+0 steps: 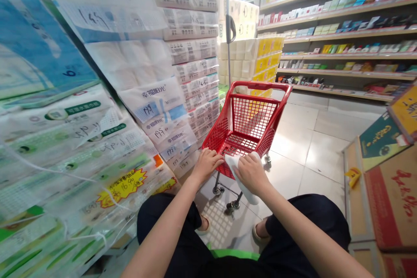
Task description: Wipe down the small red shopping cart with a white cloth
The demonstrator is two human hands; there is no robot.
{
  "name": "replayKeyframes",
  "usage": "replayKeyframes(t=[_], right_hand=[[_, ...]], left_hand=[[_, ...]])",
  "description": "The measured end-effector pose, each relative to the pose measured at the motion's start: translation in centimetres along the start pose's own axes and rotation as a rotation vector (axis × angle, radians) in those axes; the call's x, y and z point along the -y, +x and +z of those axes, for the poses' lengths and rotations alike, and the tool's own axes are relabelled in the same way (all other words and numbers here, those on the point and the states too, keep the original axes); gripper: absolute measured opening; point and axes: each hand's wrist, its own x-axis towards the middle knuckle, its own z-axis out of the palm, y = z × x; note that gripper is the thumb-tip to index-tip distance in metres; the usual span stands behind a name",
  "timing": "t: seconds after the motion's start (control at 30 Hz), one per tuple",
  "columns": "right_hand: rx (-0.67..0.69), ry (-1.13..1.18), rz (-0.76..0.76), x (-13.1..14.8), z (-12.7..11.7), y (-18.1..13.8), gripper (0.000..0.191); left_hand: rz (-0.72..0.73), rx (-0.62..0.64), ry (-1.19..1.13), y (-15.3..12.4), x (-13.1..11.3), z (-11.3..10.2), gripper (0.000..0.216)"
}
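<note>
Left hand (206, 166) grips the cart (223, 128) rim at its 7 o'clock; right hand (253, 173), apart from it, clasps white cloth (250, 196) at 6 o'clock.

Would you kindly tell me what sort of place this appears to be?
Most likely a supermarket or similar shop: stacked tissue packs bear handwritten price figures, a yellow starburst price sign marks others, and a red shopping cart stands near shelves of small boxed goods.
</note>
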Motion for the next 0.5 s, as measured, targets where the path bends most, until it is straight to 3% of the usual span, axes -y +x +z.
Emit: replayKeyframes(t=[0.17,0.5], right_hand=[[-0.027,-0.060,0.012,0.8,0.9,-0.3,0.031],[-0.043,-0.073,-0.043,-2.7,-0.1,-2.0,0.033]], left_hand=[[-0.021,-0.018,0.011,0.1,-0.7,0.7,0.037],[0.163,0.046,-0.135,0.9,0.3,-0.1,0.029]])
